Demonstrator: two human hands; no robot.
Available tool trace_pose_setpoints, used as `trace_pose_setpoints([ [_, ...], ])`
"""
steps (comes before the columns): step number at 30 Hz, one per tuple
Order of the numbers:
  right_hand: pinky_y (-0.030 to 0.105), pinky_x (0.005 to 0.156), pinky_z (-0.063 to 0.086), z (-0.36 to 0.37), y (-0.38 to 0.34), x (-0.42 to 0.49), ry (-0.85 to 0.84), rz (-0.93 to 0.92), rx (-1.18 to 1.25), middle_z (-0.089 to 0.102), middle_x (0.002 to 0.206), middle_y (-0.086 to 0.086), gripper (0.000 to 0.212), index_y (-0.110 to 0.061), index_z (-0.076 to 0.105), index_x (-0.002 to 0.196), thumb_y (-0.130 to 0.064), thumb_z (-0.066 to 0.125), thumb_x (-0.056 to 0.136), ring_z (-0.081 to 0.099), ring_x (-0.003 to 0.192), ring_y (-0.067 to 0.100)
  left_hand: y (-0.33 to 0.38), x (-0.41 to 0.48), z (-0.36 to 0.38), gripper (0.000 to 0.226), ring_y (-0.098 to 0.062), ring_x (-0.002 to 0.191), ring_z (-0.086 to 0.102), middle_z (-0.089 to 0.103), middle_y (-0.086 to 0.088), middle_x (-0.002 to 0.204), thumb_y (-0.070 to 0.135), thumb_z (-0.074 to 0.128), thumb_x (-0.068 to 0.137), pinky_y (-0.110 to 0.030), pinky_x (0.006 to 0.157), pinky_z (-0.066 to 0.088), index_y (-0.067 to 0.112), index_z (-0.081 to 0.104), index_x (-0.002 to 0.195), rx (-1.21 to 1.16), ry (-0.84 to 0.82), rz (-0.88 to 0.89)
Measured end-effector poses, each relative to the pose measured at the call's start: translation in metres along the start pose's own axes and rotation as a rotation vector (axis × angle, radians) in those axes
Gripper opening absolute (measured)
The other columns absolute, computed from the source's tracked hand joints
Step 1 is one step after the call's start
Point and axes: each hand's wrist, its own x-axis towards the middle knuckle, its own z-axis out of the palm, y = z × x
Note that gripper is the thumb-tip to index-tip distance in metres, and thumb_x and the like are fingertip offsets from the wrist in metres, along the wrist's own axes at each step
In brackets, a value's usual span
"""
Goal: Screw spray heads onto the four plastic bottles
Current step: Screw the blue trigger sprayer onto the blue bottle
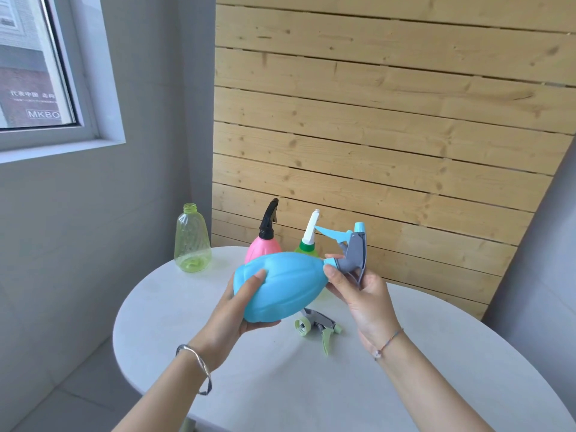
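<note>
Centrally, left hand (240, 307) cupping tilted blue ribbed plastic bottle (277, 285); right hand (358, 291) gripping its blue-grey trigger spray head (350, 247).

Blue ribbed bottle (277, 285) held tilted above the table centre, neck toward 2 o'clock, with a grey-and-blue spray head (350, 254) at its neck. At 12 o'clock behind it, upright: pink bottle (258, 249) with black head (269, 219), green bottle (305, 249) with white head (311, 227). Clear green bottle (190, 241), uncapped, upright at 10 o'clock; loose green-and-grey spray head (318, 327) lying at 5 o'clock.
</note>
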Motion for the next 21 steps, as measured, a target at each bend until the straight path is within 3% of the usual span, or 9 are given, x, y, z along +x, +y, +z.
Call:
trace_pose_setpoints([
  [4, 0.021, 0.085, 0.055, 0.010, -0.006, 0.003, -0.008, -0.004, 0.043, 0.074, 0.090, -0.003, 0.015, -0.012, 0.070, 0.093, -0.008, 0.067, 0.079, 0.068, 0.084, 0.004, 0.006, -0.004, 0.000, 0.061, -0.020, 0.101, 0.069, 0.067, -0.002, 0.119, 0.057, 0.070, 0.062, -0.033, 0.070, 0.059, 0.033, 0.057, 0.117, 0.043, 0.055, 0.138],
  [7, 0.020, 0.084, 0.055, 0.025, -0.013, 0.007, -0.048, 0.008, 0.078, 0.074, 0.094, 0.000, 0.017, -0.010, 0.070, 0.095, -0.006, 0.066, 0.080, 0.069, 0.087, 0.006, 0.014, -0.006, -0.007, 0.053, -0.017, 0.102, 0.069, 0.068, 0.003, 0.117, 0.056, 0.069, 0.063, -0.030, 0.071, 0.059, 0.041, 0.057, 0.112, 0.072, 0.081, 0.240],
  [11, 0.021, 0.083, 0.056, 0.050, -0.021, 0.017, -0.089, -0.006, 0.076, 0.074, 0.095, -0.002, 0.019, -0.015, 0.072, 0.088, -0.013, 0.072, 0.070, 0.069, 0.087, 0.007, 0.027, -0.009, -0.022, 0.054, -0.012, 0.104, 0.068, 0.070, 0.010, 0.113, 0.058, 0.069, 0.063, -0.030, 0.079, 0.057, 0.045, 0.055, 0.114, 0.102, 0.132, 0.329],
  [13, 0.026, 0.086, 0.056, 0.065, -0.024, 0.020, -0.115, -0.005, 0.077, 0.073, 0.103, 0.001, 0.014, -0.017, 0.073, 0.084, -0.010, 0.073, 0.071, 0.069, 0.092, 0.010, 0.033, -0.010, -0.032, 0.061, -0.015, 0.105, 0.067, 0.069, 0.008, 0.116, 0.060, 0.069, 0.063, -0.033, 0.079, 0.057, 0.041, 0.054, 0.119, 0.088, 0.153, 0.322],
  [15, 0.040, 0.097, 0.051, 0.083, -0.024, 0.023, -0.101, -0.004, 0.018, 0.071, 0.111, 0.008, 0.013, -0.019, 0.073, 0.083, -0.008, 0.073, 0.074, 0.067, 0.104, 0.022, 0.040, -0.011, -0.042, 0.064, -0.020, 0.106, 0.068, 0.068, 0.003, 0.120, 0.059, 0.068, 0.064, -0.034, 0.075, 0.059, 0.036, 0.054, 0.122, 0.014, 0.140, 0.275],
  [17, 0.048, 0.102, 0.046, 0.094, -0.023, 0.026, -0.065, -0.020, -0.095, 0.072, 0.105, 0.007, 0.012, -0.018, 0.073, 0.083, -0.013, 0.076, 0.073, 0.066, 0.105, 0.026, 0.045, -0.012, -0.047, 0.064, -0.021, 0.106, 0.068, 0.067, -0.002, 0.123, 0.060, 0.065, 0.068, -0.032, 0.072, 0.059, 0.032, 0.056, 0.124, -0.076, 0.108, 0.186],
  [19, 0.049, 0.105, 0.043, 0.106, -0.025, 0.031, -0.101, -0.005, -0.163, 0.072, 0.105, 0.003, 0.016, -0.016, 0.071, 0.088, -0.022, 0.076, 0.074, 0.064, 0.109, 0.026, 0.050, -0.013, -0.053, 0.055, -0.020, 0.104, 0.069, 0.069, -0.002, 0.120, 0.065, 0.062, 0.073, -0.032, 0.070, 0.059, 0.033, 0.064, 0.117, -0.155, 0.086, 0.096],
  [21, 0.043, 0.107, 0.042, 0.116, -0.028, 0.039, -0.255, 0.082, -0.132, 0.070, 0.115, 0.001, 0.038, -0.017, 0.070, 0.100, -0.042, 0.069, 0.072, 0.060, 0.118, 0.022, 0.056, -0.013, -0.062, 0.049, -0.021, 0.101, 0.070, 0.071, -0.004, 0.117, 0.067, 0.060, 0.074, -0.032, 0.067, 0.059, 0.033, 0.071, 0.108, -0.247, 0.094, 0.009],
])
